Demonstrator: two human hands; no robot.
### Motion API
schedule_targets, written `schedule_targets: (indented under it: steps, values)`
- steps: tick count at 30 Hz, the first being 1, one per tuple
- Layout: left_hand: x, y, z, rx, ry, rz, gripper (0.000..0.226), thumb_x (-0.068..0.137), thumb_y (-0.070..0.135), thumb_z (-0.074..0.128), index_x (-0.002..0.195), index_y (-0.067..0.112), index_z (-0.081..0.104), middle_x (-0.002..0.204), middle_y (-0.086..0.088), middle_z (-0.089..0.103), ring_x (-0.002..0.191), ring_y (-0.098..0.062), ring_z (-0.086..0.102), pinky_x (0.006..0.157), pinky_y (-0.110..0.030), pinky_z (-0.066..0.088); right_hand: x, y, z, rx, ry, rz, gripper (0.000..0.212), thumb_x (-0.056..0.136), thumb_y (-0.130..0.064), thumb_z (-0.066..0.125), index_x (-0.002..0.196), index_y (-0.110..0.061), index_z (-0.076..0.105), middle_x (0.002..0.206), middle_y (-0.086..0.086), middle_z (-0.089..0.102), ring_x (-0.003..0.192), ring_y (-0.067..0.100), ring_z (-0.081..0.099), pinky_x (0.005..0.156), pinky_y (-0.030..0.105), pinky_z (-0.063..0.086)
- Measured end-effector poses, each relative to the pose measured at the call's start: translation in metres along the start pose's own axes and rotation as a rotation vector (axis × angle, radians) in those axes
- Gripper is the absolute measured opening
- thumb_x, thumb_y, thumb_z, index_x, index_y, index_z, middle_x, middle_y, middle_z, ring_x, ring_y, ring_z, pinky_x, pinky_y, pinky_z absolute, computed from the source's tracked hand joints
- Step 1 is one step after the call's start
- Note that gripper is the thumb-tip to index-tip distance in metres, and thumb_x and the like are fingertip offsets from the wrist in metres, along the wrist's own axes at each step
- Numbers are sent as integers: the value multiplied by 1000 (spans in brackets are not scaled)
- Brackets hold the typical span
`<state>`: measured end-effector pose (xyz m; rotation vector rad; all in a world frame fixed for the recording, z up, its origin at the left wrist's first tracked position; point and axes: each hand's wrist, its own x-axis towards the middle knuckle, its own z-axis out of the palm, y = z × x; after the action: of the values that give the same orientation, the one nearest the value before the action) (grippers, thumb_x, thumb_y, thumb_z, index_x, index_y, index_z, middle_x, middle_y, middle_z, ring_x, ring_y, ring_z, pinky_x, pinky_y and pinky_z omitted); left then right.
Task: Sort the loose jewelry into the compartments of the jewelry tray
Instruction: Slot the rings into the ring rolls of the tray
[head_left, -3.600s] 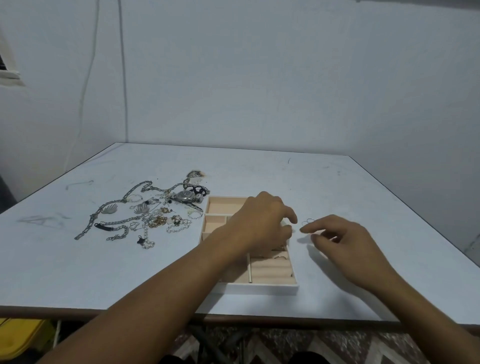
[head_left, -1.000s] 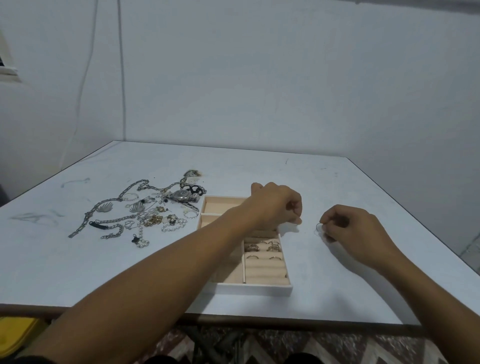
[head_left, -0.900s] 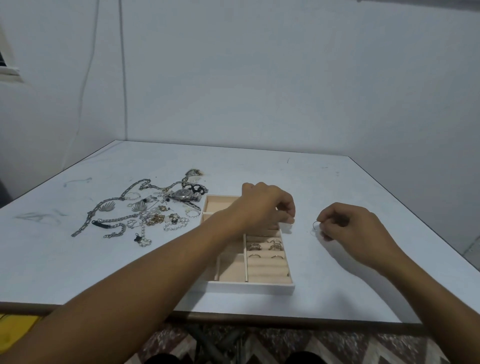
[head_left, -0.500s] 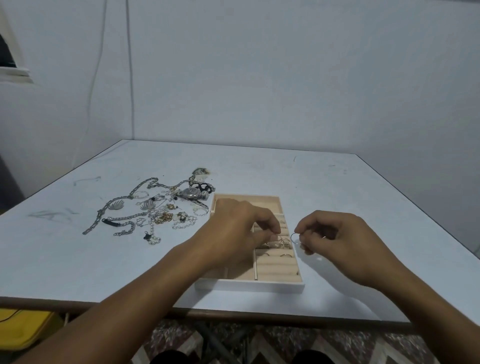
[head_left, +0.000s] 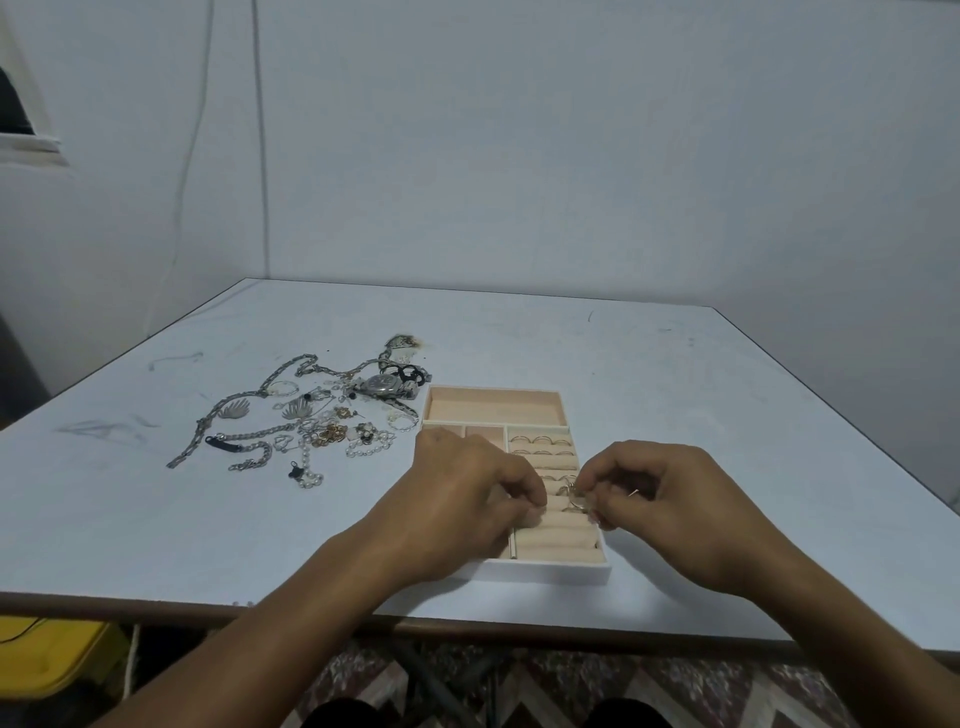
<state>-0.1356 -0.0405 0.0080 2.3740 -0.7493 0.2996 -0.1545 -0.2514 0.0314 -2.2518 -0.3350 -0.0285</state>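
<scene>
White table; left hand curled over tray, grip unclear; right hand grip pinching ring.

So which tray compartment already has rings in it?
The ridged right-hand section; the wide far compartment and the two small ones show bare lining.

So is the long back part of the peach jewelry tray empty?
Empty: the long far compartment shows only bare peach lining.
</scene>
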Motion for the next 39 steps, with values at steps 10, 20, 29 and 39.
schedule_targets:
  steps: [10, 20, 29, 39]
  values:
    - [-3, -2, 0, 37, -4, 1, 13, 85, 42, 64, 90, 32, 72, 75, 12, 72, 84, -1, 56, 99, -36, 29, 2, 1, 1, -15, -4, -7, 21, 87, -10, 64, 80, -28, 71, 77, -3, 73, 73, 12, 68, 69, 26, 58]
    - [-7, -1, -1, 191, 5, 26, 15, 89, 42, 60, 96, 34, 70, 90, 17, 71, 99, 2, 51, 103, -34, 18, 2, 2, 1, -17, -8, 1, 22, 87, -10, 65, 79, -29, 71, 78, -4, 72, 73, 12, 68, 72, 30, 58]
    - [-9, 0, 4, 245, 26, 55, 14, 87, 43, 61, 94, 34, 70, 91, 20, 68, 101, 3, 49, 100, -35, 20, 3, 2, 2, -11, 0, 3, 23, 86, -9, 65, 78, -30, 71, 77, -3, 72, 72, 12, 68, 73, 32, 59]
    - [-20, 0, 11, 223, 40, 66, 24, 87, 41, 51, 96, 38, 73, 109, 25, 63, 115, 1, 42, 97, -34, 18, 4, 4, 3, -75, 19, -35, 25, 85, -10, 67, 75, -33, 71, 77, -9, 71, 72, 10, 66, 71, 32, 58]
